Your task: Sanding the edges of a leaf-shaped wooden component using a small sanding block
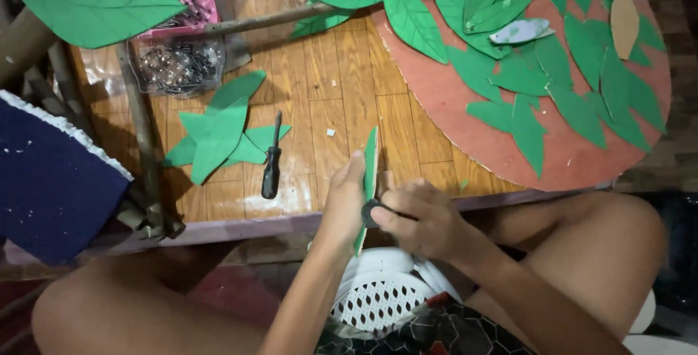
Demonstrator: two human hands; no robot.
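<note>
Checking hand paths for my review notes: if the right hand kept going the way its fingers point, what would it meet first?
The right hand points left, so it would first press against the green paper leaf held on edge, with the left hand just behind. Depth is hard to judge.

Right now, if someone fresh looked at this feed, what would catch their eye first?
Probably the round reddish board at upper right, heaped with green paper leaves. Next, at centre bottom, the left hand holds a green leaf cutout edge-on while the right hand presses a small dark tool against it. A black-handled screwdriver lies on the wooden table, beside more loose leaves.
</note>
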